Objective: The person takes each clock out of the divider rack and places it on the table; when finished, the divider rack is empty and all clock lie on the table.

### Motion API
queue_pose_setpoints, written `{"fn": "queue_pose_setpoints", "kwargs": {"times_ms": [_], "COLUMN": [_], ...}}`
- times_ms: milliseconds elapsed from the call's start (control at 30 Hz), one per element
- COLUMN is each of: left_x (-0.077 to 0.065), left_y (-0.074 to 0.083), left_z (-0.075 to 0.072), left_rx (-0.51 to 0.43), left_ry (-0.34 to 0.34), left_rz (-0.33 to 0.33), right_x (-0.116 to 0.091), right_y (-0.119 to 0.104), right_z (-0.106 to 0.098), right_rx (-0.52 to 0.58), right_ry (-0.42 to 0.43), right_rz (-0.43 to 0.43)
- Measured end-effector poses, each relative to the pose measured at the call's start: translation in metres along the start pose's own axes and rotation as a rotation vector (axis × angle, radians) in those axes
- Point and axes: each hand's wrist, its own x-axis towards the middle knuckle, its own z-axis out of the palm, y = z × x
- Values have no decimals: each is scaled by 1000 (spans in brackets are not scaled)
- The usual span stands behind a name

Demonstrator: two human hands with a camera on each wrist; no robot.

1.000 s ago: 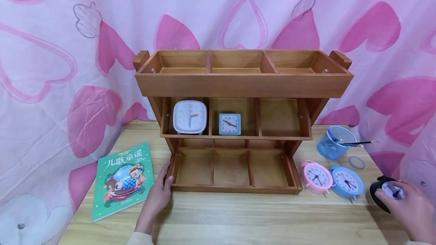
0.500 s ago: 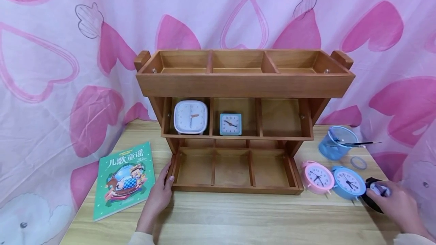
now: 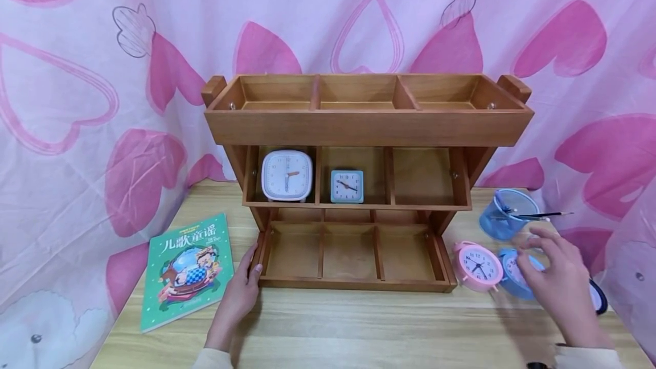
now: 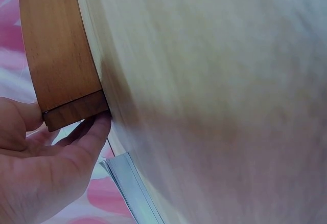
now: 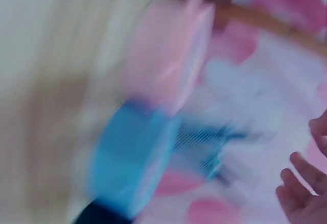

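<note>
My left hand [image 3: 241, 292] grips the lower left end of a brown wooden tiered shelf [image 3: 369, 128]; in the left wrist view its thumb and fingers lie on either side of the wooden corner [image 4: 76, 111]. Over the blue alarm clock [image 3: 512, 281] hovers my right hand [image 3: 561, 286], fingers spread and loosely bent, holding nothing. A pink alarm clock [image 3: 479, 266] stands just left of the blue one. Behind the right hand, the black clock [image 3: 599, 299] is mostly hidden. On the middle tier sit a white clock [image 3: 287, 175] and a small light-blue square clock [image 3: 347, 187].
A green children's book [image 3: 187, 272] lies on the wooden table [image 3: 369, 329] at the left. A blue mesh pen cup [image 3: 504, 224] with pencils stands behind the alarm clocks. Pink heart-patterned curtain [image 3: 359, 16] encloses the back and sides.
The right hand slid the black clock left beside the blue one, let go, and has risen leftward over the blue clock. The left hand stays on the shelf.
</note>
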Motion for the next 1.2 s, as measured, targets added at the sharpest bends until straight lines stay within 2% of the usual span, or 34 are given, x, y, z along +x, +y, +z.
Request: {"fn": "queue_pose_setpoints", "kwargs": {"times_ms": [100, 233, 400, 567, 733, 867, 1000, 1100, 1200], "left_x": [0, -1, -2, -2, -1, 0, -1, -1, -2], "left_y": [0, 0, 0, -1, -3, -4, -5, -5, -4], "left_z": [0, 1, 1, 1, 1, 2, 4, 4, 3], "left_rx": [-7, -18, -15, -22, -20, -19, -24, -16, 0], "left_ry": [2, 8, 16, 21, 18, 21, 20, 32, 51], "left_rz": [5, 11, 21, 17, 21, 19, 6, 22, 50], "right_x": [12, 26, 44, 68, 92, 104, 107, 106, 106], "right_y": [-37, -84, -139, -180, -204, -213, -217, -219, -221], "right_z": [9, 21, 36, 58, 83, 101, 113, 118, 120], "right_rx": [73, 171, 281, 302, 307, 164, -24, -90, -91], "right_ry": [55, 58, 14, -35, -102, -239, -346, -354, -330], "right_rz": [-152, -309, -401, -489, -526, -494, -470, -478, -485]}}
